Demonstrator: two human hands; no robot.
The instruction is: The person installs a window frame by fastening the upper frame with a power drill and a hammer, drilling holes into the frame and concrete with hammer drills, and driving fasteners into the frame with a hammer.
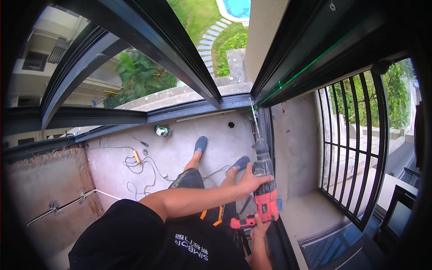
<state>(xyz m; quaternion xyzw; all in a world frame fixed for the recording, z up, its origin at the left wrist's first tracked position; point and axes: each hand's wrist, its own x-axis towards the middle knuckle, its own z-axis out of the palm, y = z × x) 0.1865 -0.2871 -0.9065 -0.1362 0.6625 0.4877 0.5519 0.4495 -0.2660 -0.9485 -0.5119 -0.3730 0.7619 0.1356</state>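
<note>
A red and black rotary hammer drill (266,198) is in both my hands, its long drill bit (256,119) pointing away from me toward the corner of the dark window frame (238,101). My left hand (250,182) reaches across and is closed around the drill's black front part. At the rear, my right hand (260,226) grips the red body near its handle. The bit's tip lies close to the frame corner; whether it touches the metal I cannot tell. A green laser line (310,63) runs along the dark upright profile to that corner.
On the concrete floor (189,135) are a green and white device (162,130), a dark hand tool (141,141), an orange power strip (137,156), a looping cable (154,166) and a dark hole (231,125). Barred railing (351,148) stands right. Beyond the frame, the ground lies far below.
</note>
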